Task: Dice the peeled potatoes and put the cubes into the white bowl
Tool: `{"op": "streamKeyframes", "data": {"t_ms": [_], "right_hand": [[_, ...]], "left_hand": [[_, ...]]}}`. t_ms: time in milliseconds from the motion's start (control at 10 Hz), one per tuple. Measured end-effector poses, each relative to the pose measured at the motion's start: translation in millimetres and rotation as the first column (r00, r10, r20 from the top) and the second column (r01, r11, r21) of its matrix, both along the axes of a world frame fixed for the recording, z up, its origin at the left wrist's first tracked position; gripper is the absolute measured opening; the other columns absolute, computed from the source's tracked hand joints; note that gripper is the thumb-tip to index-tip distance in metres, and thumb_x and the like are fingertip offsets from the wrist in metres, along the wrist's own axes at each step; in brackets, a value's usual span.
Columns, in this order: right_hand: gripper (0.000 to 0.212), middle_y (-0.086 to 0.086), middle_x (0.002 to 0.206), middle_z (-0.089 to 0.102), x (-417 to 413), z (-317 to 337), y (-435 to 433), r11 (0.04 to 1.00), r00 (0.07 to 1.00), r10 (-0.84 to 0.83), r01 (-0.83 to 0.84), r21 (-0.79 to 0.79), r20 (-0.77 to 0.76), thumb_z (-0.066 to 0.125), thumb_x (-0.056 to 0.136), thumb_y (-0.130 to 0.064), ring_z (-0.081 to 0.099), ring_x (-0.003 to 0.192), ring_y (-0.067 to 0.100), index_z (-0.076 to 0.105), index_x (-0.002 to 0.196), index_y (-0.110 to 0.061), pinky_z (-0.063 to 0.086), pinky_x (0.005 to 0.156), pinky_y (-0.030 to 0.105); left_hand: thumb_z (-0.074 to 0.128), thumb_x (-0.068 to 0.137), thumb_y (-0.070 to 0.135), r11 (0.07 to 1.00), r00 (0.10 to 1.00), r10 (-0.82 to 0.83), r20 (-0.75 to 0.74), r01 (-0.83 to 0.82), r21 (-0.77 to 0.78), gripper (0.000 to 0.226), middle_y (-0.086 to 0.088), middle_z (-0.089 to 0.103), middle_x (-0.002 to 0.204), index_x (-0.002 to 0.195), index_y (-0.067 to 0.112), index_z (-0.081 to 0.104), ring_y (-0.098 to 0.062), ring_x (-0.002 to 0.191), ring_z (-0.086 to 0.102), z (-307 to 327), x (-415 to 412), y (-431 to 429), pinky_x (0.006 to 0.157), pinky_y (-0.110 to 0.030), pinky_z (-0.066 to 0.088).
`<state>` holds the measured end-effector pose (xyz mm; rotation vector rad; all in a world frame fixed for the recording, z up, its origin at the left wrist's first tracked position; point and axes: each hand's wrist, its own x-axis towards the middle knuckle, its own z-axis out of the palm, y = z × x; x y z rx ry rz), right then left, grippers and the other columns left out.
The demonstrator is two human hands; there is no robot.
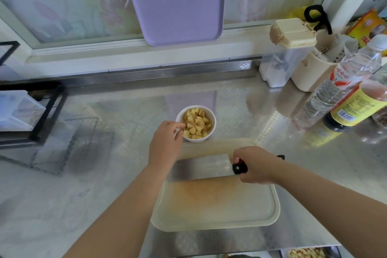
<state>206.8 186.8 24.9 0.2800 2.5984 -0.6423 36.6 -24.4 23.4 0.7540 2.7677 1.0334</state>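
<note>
Right grip: right hand wrapped round the black handle of the cleaver.
Cleaver: broad steel blade, long axis left to right, its end pointing left from the grip, over the far half of the cutting board.
Left grip: left hand at the white bowl, fingers curled over its near-left rim; whether they hold anything, cannot tell.
Potato cubes: pale yellow, heaped in the bowl, right by those fingers.
Bowl: on the worktop, just beyond the board.
</note>
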Motion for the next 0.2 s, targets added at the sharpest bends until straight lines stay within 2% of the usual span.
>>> {"op": "streamKeyframes", "data": {"t_ms": [100,200], "right_hand": [[0.029,-0.013,0.101,0.056,5.8,-16.2,-5.6,1.000,0.999,-0.001,0.002,0.026,-0.036,0.066,0.078,-0.025,0.053,0.096,0.012,0.060,0.106,-0.027,0.044,0.083,0.024],[0.030,-0.012,0.107,0.058,5.6,-13.2,-2.6,0.997,0.998,0.026,-0.022,0.073,-0.056,0.067,0.081,-0.028,0.055,0.103,0.014,0.063,0.111,-0.028,0.045,0.088,0.026]], "left_hand": [[0.054,0.097,0.018,0.999,0.999,-0.042,0.004,0.042,0.013,0.022,0.010,0.062,0.111,0.111,0.027,0.067,-0.007,0.097,0.059,-1.8,25.7,-6.7,0.082,-0.028,0.052],[0.056,0.097,0.024,0.996,0.994,-0.091,0.055,0.091,-0.003,0.019,0.014,0.064,0.106,0.111,0.028,0.068,-0.003,0.094,0.058,-7.0,51.2,-3.8,0.082,-0.025,0.050]]}}
